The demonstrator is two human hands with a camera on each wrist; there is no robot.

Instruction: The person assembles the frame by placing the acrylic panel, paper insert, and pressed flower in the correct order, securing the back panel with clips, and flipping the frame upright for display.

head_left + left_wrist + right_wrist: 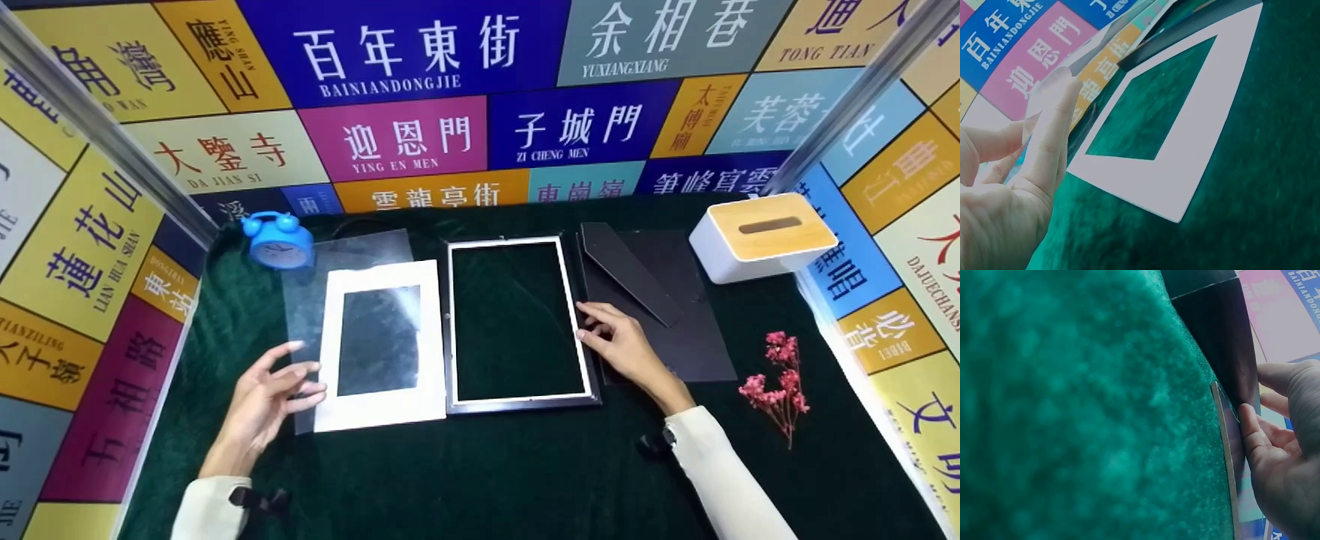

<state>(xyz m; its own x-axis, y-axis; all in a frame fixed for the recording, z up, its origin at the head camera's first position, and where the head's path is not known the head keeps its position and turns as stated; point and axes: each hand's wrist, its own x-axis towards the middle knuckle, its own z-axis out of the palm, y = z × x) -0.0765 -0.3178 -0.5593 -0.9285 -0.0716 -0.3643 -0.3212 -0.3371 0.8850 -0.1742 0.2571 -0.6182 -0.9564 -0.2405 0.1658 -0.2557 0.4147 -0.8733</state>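
My left hand [262, 397] pinches the left edge of a clear plastic sheet [304, 322], with the thumb on one face and fingers on the other. In the left wrist view the sheet [1050, 93] stands tilted up from the cloth. A white mat board [379, 411] with a rectangular window overlaps it in the head view. Beside the mat lies a black picture frame [525, 406] with a pale inner edge, dark cloth showing through its opening. My right hand [626, 345] touches the frame's right side with its fingertips; the frame's side [1213, 332] also shows in the right wrist view.
Right of the frame lies the black backing board [705, 337] with its stand leg [630, 274]. A blue alarm clock [277, 240] is at the back left. A tissue box [761, 251] and a pink flower sprig [784, 390] are to the right, on dark green cloth [480, 480].
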